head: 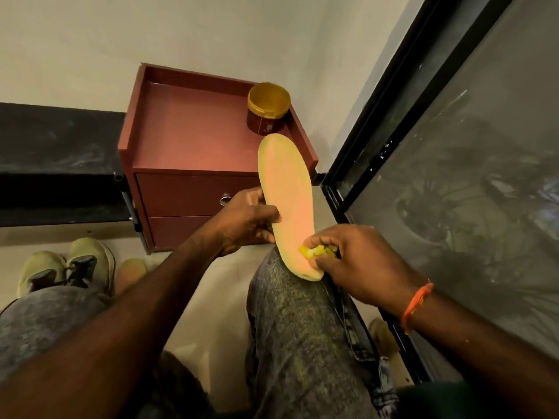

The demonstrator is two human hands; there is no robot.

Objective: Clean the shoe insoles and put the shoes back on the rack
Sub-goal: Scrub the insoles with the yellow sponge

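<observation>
**Insole being wiped at the heel end, shoes waiting on the floor**

The insole [286,204] is being held tilted over the right knee, its lower end resting against the jeans [302,322]. It is being gripped along its left edge by the left hand [246,220], thumb on the face. A small yellow cloth [317,251] is being pinched closed in the right hand [360,264] and pressed onto the lower end of the insole. The cleaning step is judged to be in hand. A gold-lidded jar [267,107] is standing at the far right corner of the red cabinet [187,131]. The pair of shoes [65,267] is lying on the floor [211,297] at the left, near the cabinet's front left corner. Next, the cloth is likely to be needed along the upper length of the insole, with the left grip kept firm.
</observation>
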